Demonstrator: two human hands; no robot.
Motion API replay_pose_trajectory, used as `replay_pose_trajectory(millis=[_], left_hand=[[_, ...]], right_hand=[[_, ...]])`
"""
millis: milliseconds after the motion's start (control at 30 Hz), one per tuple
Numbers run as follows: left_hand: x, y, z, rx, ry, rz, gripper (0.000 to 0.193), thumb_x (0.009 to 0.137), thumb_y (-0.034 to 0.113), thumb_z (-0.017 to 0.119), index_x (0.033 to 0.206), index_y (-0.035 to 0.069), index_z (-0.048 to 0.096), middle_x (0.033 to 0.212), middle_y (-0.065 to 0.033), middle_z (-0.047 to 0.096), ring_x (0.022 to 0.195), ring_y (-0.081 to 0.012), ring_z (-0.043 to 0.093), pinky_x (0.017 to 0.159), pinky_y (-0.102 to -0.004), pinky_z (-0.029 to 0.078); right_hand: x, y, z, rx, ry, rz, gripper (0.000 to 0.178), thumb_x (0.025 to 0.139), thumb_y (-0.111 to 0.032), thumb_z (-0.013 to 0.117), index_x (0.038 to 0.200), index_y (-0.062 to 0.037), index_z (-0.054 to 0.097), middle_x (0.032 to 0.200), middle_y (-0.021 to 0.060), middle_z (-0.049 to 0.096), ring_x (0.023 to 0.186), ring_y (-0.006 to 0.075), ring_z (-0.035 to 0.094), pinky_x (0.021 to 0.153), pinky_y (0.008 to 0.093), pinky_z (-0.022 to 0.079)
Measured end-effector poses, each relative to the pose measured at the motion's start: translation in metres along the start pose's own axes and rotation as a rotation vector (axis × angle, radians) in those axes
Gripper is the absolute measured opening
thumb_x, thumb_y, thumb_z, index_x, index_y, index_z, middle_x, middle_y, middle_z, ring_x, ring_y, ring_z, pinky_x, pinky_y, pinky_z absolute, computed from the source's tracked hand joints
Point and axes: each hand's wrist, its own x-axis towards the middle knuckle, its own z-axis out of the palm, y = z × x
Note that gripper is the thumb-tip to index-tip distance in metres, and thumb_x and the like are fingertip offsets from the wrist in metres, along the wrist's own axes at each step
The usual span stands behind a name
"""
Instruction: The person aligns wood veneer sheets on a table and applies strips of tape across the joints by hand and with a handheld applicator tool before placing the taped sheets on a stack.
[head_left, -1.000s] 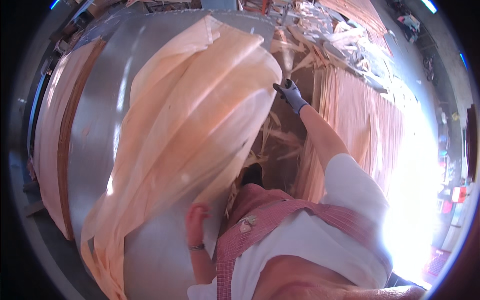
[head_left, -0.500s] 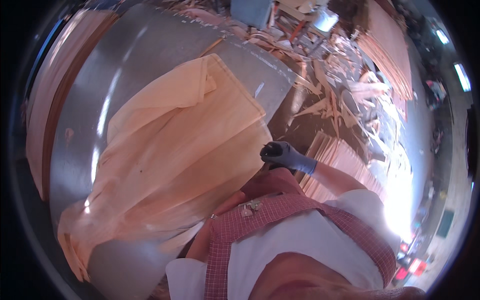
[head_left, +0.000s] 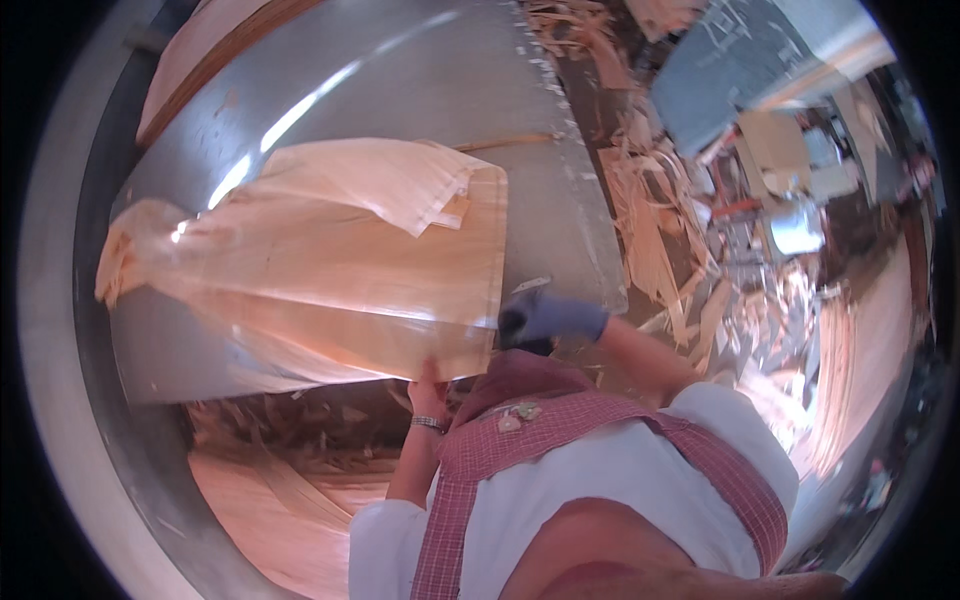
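A large, thin pale-orange wood veneer sheet (head_left: 330,270) lies on the grey metal table, its far side folded over on itself and its left end bunched up. At its near edge is my bare left hand (head_left: 428,385), closed on the sheet with part of the fingers hidden. My right hand (head_left: 545,316), in a grey-blue glove with a dark palm, is beside the sheet's right edge. Its fingers are curled; what they hold, if anything, cannot be made out. A thin wooden stick (head_left: 510,142) lies beyond the sheet.
The grey metal table (head_left: 420,85) ends at the right, beside a floor strewn with veneer scraps (head_left: 650,250). Veneer stacks stand at the far left (head_left: 215,55) and right (head_left: 835,370). More veneer sheets (head_left: 250,510) lie below the table's near edge. A grey-blue panel (head_left: 725,80) stands far right.
The view has swung to the right. My left hand now shows at the sheet's near edge, where it was mostly hidden. My right hand stays near the sheet's right edge.
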Motion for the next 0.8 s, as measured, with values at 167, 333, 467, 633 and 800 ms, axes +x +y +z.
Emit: replay_pose_trajectory(millis=[167,333,467,633,800], left_hand=[[-0.041,-0.014,0.038,-0.022,0.250,0.119,0.037,0.088,0.015,0.072,0.119,0.001,0.058,0.107,-0.0093,0.066,0.094,-0.0228,0.068,0.074,-0.0348,0.059],[-0.070,0.030,0.103,-0.211,0.283,0.223,0.031,0.088,0.007,0.065,0.117,0.000,0.058,0.104,-0.0086,0.066,0.093,-0.0208,0.068,0.077,-0.0319,0.058],[-0.093,0.029,0.124,-0.287,0.276,0.357,0.028,0.090,0.004,0.058,0.117,-0.001,0.058,0.105,-0.0097,0.066,0.094,-0.0223,0.068,0.079,-0.0333,0.059],[-0.123,0.042,0.181,-0.283,0.426,0.535,0.024,0.089,-0.001,0.055,0.113,-0.002,0.058,0.097,-0.0104,0.067,0.086,-0.0207,0.069,0.072,-0.0322,0.059],[-0.165,-0.049,0.230,-0.368,0.753,0.512,0.027,0.088,-0.002,0.054,0.115,0.000,0.055,0.098,-0.0118,0.065,0.085,-0.0249,0.069,0.070,-0.0356,0.061]], right_hand=[[0.063,0.030,-0.162,-1.003,0.627,0.021,0.046,0.085,-0.027,0.064,0.128,-0.0116,0.057,0.125,0.0101,0.060,0.111,0.0324,0.059,0.087,0.0447,0.053],[0.147,0.085,-0.273,-1.289,0.550,-0.196,0.049,0.088,-0.031,0.061,0.134,-0.0154,0.054,0.122,0.0107,0.058,0.113,0.0314,0.056,0.082,0.0445,0.052],[0.161,0.067,-0.287,-1.328,0.250,-0.359,0.048,0.088,-0.030,0.062,0.132,-0.0136,0.054,0.111,0.0128,0.065,0.101,0.0271,0.064,0.079,0.0455,0.051],[0.135,0.108,-0.350,-0.520,0.178,-0.270,0.043,0.087,-0.028,0.069,0.123,-0.0072,0.058,0.105,0.0150,0.070,0.093,0.0295,0.069,0.083,0.0426,0.053],[0.117,0.186,-0.378,-0.299,0.165,-0.392,0.040,0.083,-0.025,0.074,0.116,-0.0058,0.062,0.107,0.0152,0.070,0.094,0.0330,0.069,0.080,0.0424,0.055]])
